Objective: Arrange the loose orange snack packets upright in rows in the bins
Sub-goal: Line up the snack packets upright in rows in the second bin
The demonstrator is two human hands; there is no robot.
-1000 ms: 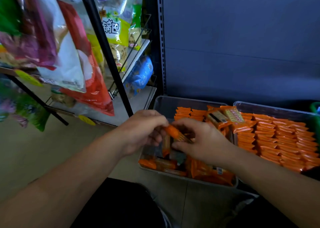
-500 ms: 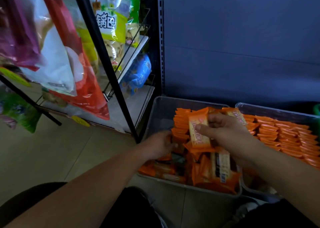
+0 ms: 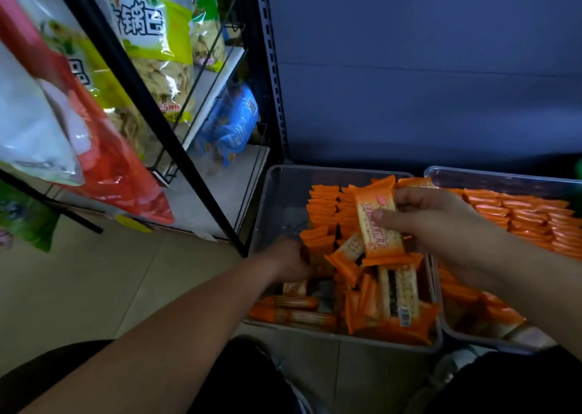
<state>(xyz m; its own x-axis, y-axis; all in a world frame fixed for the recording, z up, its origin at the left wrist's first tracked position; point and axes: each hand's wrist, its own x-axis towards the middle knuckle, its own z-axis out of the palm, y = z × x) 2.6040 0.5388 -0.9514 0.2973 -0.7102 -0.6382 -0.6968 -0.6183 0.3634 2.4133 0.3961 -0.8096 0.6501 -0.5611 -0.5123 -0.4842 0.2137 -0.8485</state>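
- Two clear plastic bins sit side by side on the floor; the left clear plastic bin is the one being worked, the right clear plastic bin is touching or nearly touching it.
- Step in hand, as I judge it: feeding a loose packet into the rows of the left bin.
- The right hand is closed on a flat orange foil snack packet with a printed front, thumb across its face, holding it lengthwise above the middle of the left bin.
- The left hand is down inside the left bin against the near end of the standing packets; its fingers are hidden, so whether it grips anything cannot be told.
- Next move probably calls for turning the held packet on edge and slipping it in behind the last upright one, with the left hand bracing the row.
- Left bin: upright rows of orange packets at the far end, a loose heap of packets lying flat and askew at the near end.
- Right bin: mostly filled with neat rows of orange packets on edge; a few looser ones near its front.
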